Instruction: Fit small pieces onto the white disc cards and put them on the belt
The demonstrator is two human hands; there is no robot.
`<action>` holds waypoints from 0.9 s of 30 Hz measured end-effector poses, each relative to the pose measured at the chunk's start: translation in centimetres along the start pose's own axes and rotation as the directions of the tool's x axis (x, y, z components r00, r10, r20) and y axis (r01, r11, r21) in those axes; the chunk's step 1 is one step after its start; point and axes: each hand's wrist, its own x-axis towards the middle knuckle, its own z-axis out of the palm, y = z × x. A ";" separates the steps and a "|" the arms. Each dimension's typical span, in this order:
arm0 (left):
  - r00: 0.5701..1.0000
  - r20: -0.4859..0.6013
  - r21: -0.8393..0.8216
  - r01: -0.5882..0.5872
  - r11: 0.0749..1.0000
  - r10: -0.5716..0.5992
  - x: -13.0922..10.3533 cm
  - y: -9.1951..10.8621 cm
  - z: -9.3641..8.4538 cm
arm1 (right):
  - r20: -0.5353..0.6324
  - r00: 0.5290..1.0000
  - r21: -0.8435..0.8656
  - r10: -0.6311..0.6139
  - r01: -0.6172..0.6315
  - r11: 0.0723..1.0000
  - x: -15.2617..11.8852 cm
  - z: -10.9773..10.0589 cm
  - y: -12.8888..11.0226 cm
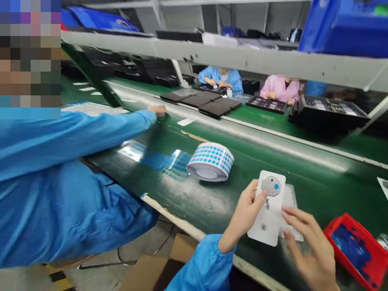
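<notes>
My left hand (247, 210) grips a white phone-shaped panel (271, 220) by its left edge, with the thumb on its face. The panel is tilted and bears a silver round-cornered disc (270, 186) near the top, with a small blue dot on it, plus dark print and a round mark below. At the panel's right edge, my right hand (312, 246) has its fingers apart, fingertips close to or touching the edge. Behind the panel lies a clear plastic sleeve or sheet (291, 198). A roll of blue dot stickers (210, 161) sits on the green bench beyond my left hand.
A red tray (376, 262) with blue film pieces is at right. Blue dotted strips (178, 161) lie left of the roll. A blue-sleeved co-worker (91, 137) reaches over the bench (197, 202) at left. Opposite, two people sit among black trays (266, 104). A shelf beam (257, 60) crosses above.
</notes>
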 end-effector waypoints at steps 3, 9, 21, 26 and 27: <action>0.995 0.067 0.138 0.067 0.988 -0.076 -2.7 0.2 0.6 | -0.101 0.980 0.018 0.169 -0.168 0.986 -0.3 -0.6 -0.3; 0.998 0.056 0.529 -0.042 0.847 0.015 -6.0 -0.2 1.7 | -0.049 0.985 -0.016 0.168 -0.168 0.986 -1.6 -0.1 0.3; 0.992 0.104 0.625 -0.118 0.772 0.068 -7.0 -0.6 1.4 | -0.022 0.998 -0.105 0.052 -0.054 0.993 -1.8 0.1 0.9; 0.997 0.075 0.591 -0.060 0.804 0.019 -7.4 -0.7 1.6 | -0.051 0.997 -0.200 -0.062 0.051 0.978 -2.4 0.5 1.2; 0.997 0.070 0.581 -0.051 0.813 0.013 -7.3 -0.8 1.7 | -0.048 0.995 -0.222 -0.088 0.076 0.972 -2.5 0.4 1.2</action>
